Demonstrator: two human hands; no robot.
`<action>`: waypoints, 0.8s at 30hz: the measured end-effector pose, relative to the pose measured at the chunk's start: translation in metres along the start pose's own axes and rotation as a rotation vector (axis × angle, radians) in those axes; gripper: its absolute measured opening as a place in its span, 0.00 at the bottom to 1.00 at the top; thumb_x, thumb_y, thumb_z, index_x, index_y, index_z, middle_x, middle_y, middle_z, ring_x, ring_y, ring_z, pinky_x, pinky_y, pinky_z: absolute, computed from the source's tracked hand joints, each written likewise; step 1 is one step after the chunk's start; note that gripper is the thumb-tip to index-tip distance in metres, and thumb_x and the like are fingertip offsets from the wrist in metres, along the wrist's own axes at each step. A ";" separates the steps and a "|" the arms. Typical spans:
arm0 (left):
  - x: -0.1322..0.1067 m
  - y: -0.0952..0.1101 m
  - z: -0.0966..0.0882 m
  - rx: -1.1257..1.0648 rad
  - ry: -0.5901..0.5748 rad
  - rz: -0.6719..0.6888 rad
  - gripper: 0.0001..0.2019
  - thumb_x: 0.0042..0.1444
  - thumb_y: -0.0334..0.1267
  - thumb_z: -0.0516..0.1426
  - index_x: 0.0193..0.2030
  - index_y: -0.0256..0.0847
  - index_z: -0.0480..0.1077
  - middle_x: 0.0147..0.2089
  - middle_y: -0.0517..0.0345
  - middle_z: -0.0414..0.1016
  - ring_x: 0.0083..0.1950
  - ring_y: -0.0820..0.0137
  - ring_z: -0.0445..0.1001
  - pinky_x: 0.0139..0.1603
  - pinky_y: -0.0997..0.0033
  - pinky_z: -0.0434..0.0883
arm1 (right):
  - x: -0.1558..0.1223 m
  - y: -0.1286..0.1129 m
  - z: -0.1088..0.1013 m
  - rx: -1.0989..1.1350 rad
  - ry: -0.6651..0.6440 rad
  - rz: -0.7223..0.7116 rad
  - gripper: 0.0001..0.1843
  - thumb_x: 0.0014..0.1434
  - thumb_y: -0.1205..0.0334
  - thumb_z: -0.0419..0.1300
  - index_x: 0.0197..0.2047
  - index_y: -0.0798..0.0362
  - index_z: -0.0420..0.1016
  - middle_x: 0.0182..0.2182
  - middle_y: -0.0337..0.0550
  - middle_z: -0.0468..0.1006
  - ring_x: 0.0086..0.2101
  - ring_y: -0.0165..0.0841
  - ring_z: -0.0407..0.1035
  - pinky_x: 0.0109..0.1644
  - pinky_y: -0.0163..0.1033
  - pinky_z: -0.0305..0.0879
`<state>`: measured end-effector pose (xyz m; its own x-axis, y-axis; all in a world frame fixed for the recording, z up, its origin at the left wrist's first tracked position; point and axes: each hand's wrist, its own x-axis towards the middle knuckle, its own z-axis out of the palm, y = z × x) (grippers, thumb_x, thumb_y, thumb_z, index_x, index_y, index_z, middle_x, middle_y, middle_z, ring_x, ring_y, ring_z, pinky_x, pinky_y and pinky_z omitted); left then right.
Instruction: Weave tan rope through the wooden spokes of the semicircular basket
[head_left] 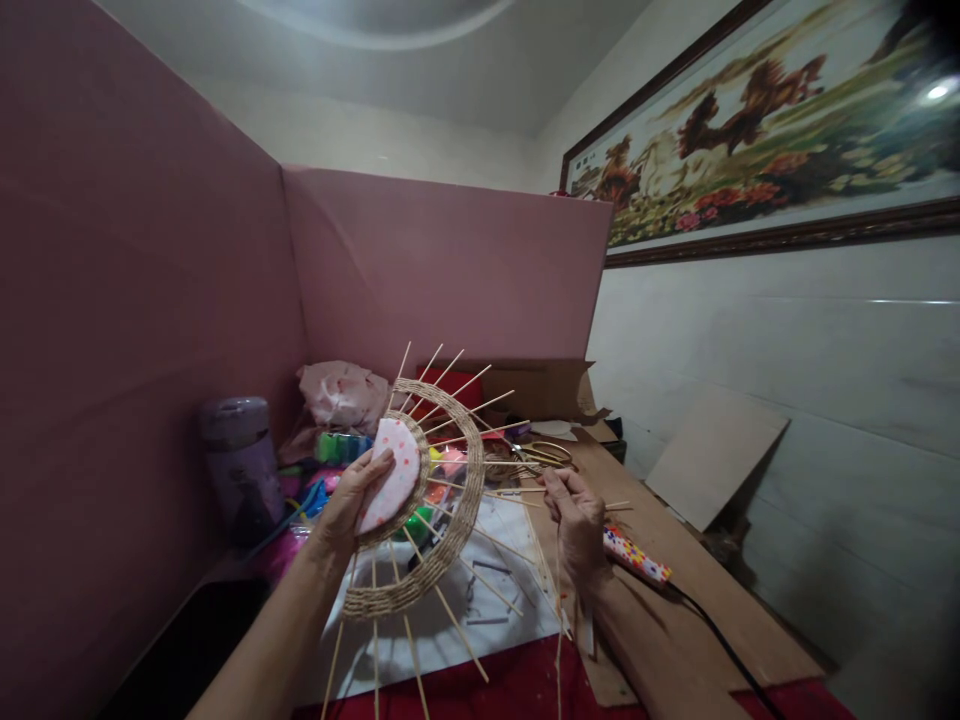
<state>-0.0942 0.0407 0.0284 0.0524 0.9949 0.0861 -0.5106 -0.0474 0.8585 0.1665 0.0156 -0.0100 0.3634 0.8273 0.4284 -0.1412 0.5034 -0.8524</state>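
Woven half-round frame (pixel 474 472), centre: left hand (pixel 365 492) gripping; right hand (pixel 574 518) pinching, object unclear.
Lidded flask (pixel 240 465), lower left: standing upright, contents hidden.

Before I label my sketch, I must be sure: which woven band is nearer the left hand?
The inner band, edging the dotted cloth; the larger outer band stands apart from the cloth.

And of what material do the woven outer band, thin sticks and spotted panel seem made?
Woven outer band: probably jute-like twine, matte; brown, ropy strands show.
Thin sticks: likely bare wood or bamboo; pale, straight, uncoated-looking.
Spotted panel: perhaps matte fabric; printed dots, no shine, though paper is possible.
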 end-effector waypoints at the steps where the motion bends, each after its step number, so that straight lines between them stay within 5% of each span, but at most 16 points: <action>1: 0.000 0.000 0.000 0.018 -0.012 0.009 0.14 0.45 0.32 0.61 0.40 0.33 0.70 0.31 0.50 0.78 0.25 0.69 0.75 0.25 0.75 0.73 | 0.000 -0.001 0.000 0.017 0.013 -0.019 0.14 0.51 0.52 0.59 0.24 0.54 0.66 0.15 0.30 0.54 0.17 0.23 0.45 0.20 0.32 0.42; 12: -0.004 0.001 0.007 0.044 0.016 0.042 0.17 0.42 0.32 0.63 0.41 0.34 0.69 0.30 0.51 0.77 0.24 0.69 0.75 0.24 0.74 0.73 | -0.004 -0.007 -0.001 0.104 0.076 -0.148 0.13 0.53 0.54 0.58 0.24 0.53 0.64 0.16 0.31 0.54 0.18 0.24 0.47 0.21 0.32 0.42; 24: 0.003 -0.004 0.001 -0.040 0.040 0.007 0.14 0.47 0.32 0.60 0.42 0.31 0.70 0.35 0.49 0.78 0.31 0.69 0.76 0.33 0.73 0.75 | -0.009 -0.004 0.005 0.110 -0.251 0.094 0.08 0.49 0.57 0.61 0.29 0.53 0.72 0.15 0.30 0.54 0.17 0.23 0.45 0.19 0.31 0.40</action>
<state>-0.0912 0.0443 0.0252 0.0150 0.9974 0.0710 -0.5452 -0.0514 0.8368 0.1593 0.0068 -0.0092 0.1063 0.9007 0.4213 -0.2674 0.4340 -0.8603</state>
